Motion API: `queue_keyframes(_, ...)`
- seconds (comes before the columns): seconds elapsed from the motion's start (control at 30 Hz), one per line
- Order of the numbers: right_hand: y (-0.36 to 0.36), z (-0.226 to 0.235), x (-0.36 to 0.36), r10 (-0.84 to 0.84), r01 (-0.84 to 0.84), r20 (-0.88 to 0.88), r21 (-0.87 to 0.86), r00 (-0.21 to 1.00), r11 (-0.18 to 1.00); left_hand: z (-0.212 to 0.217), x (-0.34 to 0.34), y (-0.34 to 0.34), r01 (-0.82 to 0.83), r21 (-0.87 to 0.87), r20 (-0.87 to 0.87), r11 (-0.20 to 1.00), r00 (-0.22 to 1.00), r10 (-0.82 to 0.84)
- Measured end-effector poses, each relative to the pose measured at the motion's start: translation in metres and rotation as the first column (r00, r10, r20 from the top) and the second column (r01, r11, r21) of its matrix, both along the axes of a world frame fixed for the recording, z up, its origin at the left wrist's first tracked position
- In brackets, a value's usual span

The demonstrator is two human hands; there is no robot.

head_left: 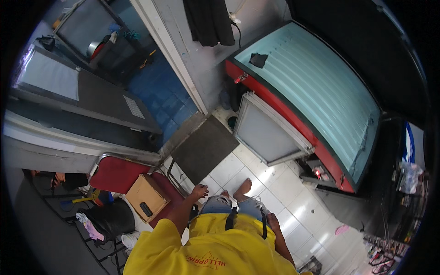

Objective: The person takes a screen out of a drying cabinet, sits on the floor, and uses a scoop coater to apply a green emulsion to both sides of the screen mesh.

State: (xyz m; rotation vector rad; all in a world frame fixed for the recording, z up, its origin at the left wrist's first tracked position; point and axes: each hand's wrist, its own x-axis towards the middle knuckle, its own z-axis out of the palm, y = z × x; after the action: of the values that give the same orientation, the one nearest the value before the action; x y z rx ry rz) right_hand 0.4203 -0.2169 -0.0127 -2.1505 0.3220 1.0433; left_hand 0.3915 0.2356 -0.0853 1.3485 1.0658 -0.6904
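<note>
My left hand [199,192] hangs in front of me beside my thigh, its fingers loosely bent and apart, with nothing visible in it. The nearest thing to it is a red padded chair [118,174], on which a brown cardboard box [142,195] lies. A black oblong object [146,209] is on the box. My right hand [273,222] is down at my right hip against the blue jeans; its fingers are too small and partly hidden to read. Ahead to the right stands a red light table [311,101] with ribbed pale glass and a dark scrap [258,60] on it.
A framed mesh screen [270,130] leans against the light table, below its raised black lid [366,41]. A dark mat [206,146] lies before the doorway to a blue-tiled room [160,87]. Left are a black bag [110,220] and a metal rack; cluttered shelves [389,247] stand right.
</note>
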Motion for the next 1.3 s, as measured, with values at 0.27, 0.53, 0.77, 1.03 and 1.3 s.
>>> queue_keyframes(0.27,0.036,-0.026,0.072,0.149,-0.153,0.044,0.090,0.988,0.984,-0.019,0.130,0.030,-0.236,-0.074,0.154,0.969,0.957,0.245)
queue_keyframes(0.53,0.068,-0.008,0.087,-0.355,0.391,-0.277,0.084,0.893,0.917,-0.120,0.269,0.039,-0.323,-0.052,0.199,0.945,0.924,0.327)
queue_keyframes(0.77,0.155,-0.008,0.119,0.086,-0.148,-0.201,-0.319,0.976,0.936,-0.281,0.336,0.080,-0.270,-0.074,0.206,0.960,0.938,0.279)
queue_keyframes(1.03,0.106,-0.125,0.056,-0.001,0.018,0.054,-0.320,0.999,0.947,-0.375,0.434,0.087,0.037,0.168,0.160,0.985,0.985,-0.064)
queue_keyframes(1.3,0.120,-0.121,0.095,-0.218,0.259,0.173,-0.267,0.960,0.928,-0.529,0.461,0.063,-0.435,-0.132,0.052,0.891,0.894,0.445)
